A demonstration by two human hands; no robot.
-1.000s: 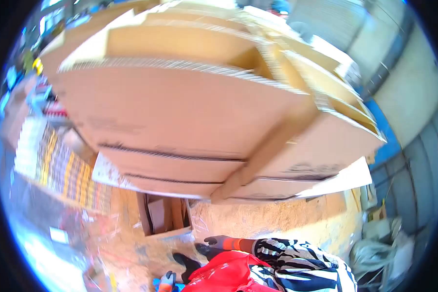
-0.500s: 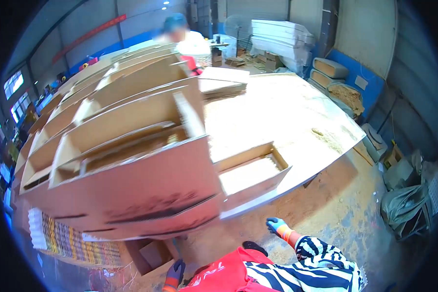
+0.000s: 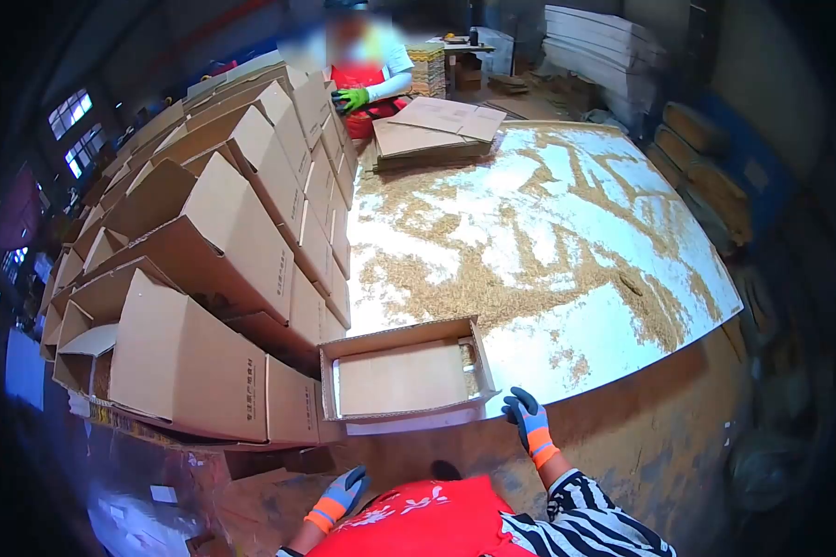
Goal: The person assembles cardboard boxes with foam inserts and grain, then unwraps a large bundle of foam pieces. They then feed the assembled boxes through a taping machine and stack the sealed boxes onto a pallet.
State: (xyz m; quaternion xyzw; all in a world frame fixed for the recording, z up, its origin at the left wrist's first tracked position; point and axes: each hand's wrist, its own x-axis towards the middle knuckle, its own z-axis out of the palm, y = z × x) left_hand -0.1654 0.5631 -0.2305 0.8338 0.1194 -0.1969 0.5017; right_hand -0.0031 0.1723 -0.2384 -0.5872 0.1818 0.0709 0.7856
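Observation:
My left hand (image 3: 342,492), in a grey-blue glove with an orange cuff, hangs below the table edge, left of my red apron. It holds nothing and its fingers are loosely apart. My right hand (image 3: 527,417), gloved alike, is raised by the table's front edge with fingers apart and nothing in them. Closest to it is a shallow open cardboard box (image 3: 399,373) on the table corner, with a flat cardboard piece inside. A small gap seems to lie between hand and box. Left of that box stand rows of tall open cardboard boxes (image 3: 237,255), stacked together.
The white tabletop (image 3: 557,348) carries scattered brown straw-like bits (image 3: 492,288). Flat cardboard sheets (image 3: 441,130) are piled at its far side. A co-worker in a red apron (image 3: 358,79) stands beyond, a green-gloved hand (image 3: 351,99) at the box rows. Wrapped white stacks (image 3: 599,51) stand behind.
My view has turned, bringing the box rows' printed sides and the co-worker's green glove into sight. My left hand has come up and forward; my right hand is nearer the shallow box.

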